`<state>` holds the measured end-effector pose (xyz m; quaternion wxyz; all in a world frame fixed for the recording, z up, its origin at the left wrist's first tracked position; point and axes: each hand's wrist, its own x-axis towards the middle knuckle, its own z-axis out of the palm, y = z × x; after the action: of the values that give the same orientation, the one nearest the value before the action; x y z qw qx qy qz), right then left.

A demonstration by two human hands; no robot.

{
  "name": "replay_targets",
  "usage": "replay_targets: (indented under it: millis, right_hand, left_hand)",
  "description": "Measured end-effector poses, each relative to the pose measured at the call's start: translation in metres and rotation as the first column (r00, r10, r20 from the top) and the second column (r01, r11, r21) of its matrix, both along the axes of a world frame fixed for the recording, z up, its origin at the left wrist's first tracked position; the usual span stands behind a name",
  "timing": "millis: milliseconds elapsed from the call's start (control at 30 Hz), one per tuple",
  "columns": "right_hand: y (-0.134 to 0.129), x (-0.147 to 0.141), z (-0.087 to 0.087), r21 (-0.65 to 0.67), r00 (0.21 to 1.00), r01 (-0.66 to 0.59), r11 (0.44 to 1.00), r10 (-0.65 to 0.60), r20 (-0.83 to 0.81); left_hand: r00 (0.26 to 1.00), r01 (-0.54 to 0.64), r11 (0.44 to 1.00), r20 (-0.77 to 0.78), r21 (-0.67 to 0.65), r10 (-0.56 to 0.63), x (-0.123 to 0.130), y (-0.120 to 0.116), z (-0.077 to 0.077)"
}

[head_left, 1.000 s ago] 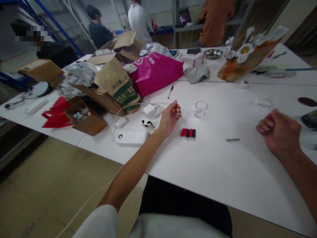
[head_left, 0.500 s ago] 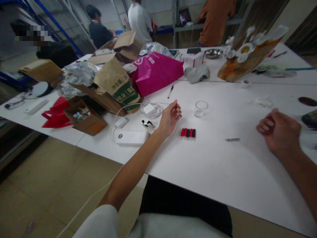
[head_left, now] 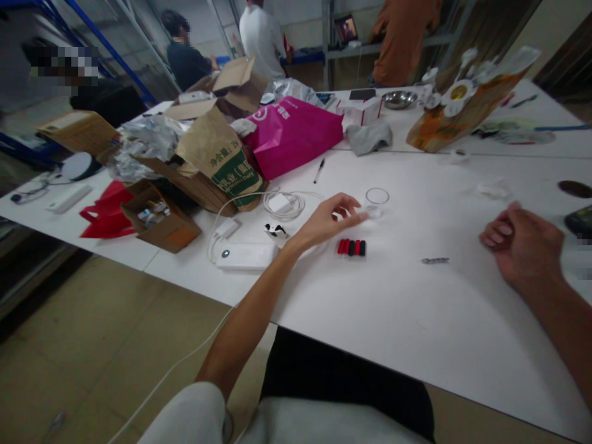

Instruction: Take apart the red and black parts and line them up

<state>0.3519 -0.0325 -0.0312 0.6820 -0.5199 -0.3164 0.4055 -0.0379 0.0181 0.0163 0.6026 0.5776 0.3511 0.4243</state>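
Being nearer, the left hand [head_left: 330, 219] is held half-open at the left side of the clear, upright cylindrical cup [head_left: 378, 206], contact unclear, inward from the near edge of the white table [head_left: 370, 308]; well rightward, the right hand [head_left: 522, 246] is curled closed, contents hidden.

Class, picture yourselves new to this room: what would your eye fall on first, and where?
The bright pink bag on the white table, just right of a brown paper bag. Next, the left hand, fingers curved beside a clear cup, behind a row of red and black cylinders.
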Motion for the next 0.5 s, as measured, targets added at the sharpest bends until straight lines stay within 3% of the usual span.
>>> replay_targets:
  millis: [67, 133, 267, 500]
  right_hand:
    - [0.000, 0.002, -0.002, 0.011, 1.000, -0.015, 1.000, 0.015, 0.024]
    - [-0.001, 0.003, -0.003, 0.010, 0.999, -0.019, 1.000, 0.019, 0.029]
    - [-0.001, 0.002, -0.002, 0.003, 0.999, -0.020, 1.000, 0.020, 0.042]
    - [0.000, 0.000, -0.001, -0.003, 1.000, -0.009, 1.000, 0.009, 0.030]
  left_hand:
    - [0.970, 0.137, 0.979, -0.220, 0.151, -0.102, -0.006, -0.003, -0.002]
    - [0.915, 0.247, 0.946, -0.371, 0.212, -0.155, -0.010, -0.003, -0.007]
    - [0.818, 0.407, 0.870, -0.535, 0.279, -0.211, -0.014, 0.002, -0.019]
    - [0.614, 0.569, 0.801, -0.744, 0.185, -0.264, -0.016, 0.006, -0.018]
